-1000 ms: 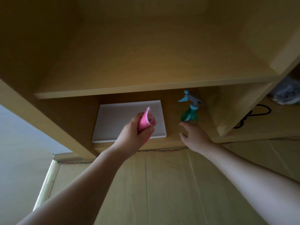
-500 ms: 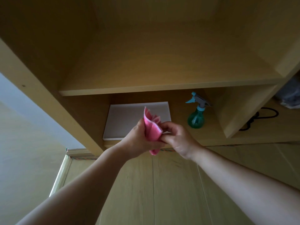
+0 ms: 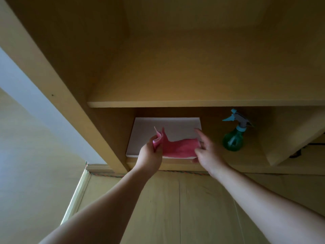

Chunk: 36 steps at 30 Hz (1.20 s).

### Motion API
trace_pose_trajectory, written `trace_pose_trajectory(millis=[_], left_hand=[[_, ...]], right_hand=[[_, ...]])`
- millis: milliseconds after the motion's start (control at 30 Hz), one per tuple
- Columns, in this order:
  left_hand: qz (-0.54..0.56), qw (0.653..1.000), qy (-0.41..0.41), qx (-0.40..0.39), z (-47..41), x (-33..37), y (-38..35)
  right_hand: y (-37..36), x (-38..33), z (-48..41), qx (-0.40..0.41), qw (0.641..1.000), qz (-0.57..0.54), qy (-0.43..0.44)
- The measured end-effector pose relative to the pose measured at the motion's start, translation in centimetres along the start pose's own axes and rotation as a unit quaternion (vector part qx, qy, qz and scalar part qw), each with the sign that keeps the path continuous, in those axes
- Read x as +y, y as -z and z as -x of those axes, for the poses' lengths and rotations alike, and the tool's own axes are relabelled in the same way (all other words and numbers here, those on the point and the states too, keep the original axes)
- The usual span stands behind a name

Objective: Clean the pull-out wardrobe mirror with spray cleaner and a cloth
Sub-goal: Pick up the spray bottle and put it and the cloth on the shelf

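Head view, up into a wooden wardrobe [image 3: 52, 85].

Half a second back: one crumpled wad, both hands close together on it. Now: drawn out sideways into a band, the pink cloth [image 3: 177, 147] stretched in front of a white flat panel [image 3: 167, 125] lying on the lower shelf [image 3: 255, 161].

A second back: right fingers out toward the spray bottle [image 3: 233, 138]. Now: off it, bottle upright on that same shelf, just right of the panel, touched by nothing.

Read as: sprayer set aside for the moment, cloth being opened out or refolded ready for wiping. No mirror to be picked out for certain; possibly the pale panel, cannot tell.

Left grip [image 3: 151, 152]: curled tight round the bunched left end of the cloth, folds poking up above the knuckles.

Right grip [image 3: 209, 153]: looser, fingers half straightened and blurred, pinching the cloth's right edge as far as can be made out.

Both apart, joined only by the cloth.

Likely next: fold to a pad, then carry to the glass.
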<state>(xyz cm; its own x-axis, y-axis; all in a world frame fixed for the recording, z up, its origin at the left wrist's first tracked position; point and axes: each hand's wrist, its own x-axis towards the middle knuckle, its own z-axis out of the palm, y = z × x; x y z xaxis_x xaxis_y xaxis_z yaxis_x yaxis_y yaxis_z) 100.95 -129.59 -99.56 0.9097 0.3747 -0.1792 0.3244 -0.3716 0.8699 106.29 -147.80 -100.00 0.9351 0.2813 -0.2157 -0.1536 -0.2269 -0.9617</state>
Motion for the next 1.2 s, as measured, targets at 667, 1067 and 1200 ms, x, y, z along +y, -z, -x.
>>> trace_pose_trajectory(millis=[667, 1067, 1200], left_hand=[[-0.082, 0.995, 0.028, 0.040, -8.9, -7.1, -1.3], [-0.449, 0.885, -0.015, -0.121, -7.1, -8.2, -0.9], [-0.422, 0.901, -0.044, -0.085, -4.7, -7.4, -0.6]], right_hand=[[-4.5, 6.6, -9.9, -0.027, 0.899, 0.437, -0.018], [-3.9, 5.3, -8.1, -0.151, 0.793, 0.590, -0.010], [-3.1, 4.3, -6.2, -0.138, 0.815, 0.562, -0.017]])
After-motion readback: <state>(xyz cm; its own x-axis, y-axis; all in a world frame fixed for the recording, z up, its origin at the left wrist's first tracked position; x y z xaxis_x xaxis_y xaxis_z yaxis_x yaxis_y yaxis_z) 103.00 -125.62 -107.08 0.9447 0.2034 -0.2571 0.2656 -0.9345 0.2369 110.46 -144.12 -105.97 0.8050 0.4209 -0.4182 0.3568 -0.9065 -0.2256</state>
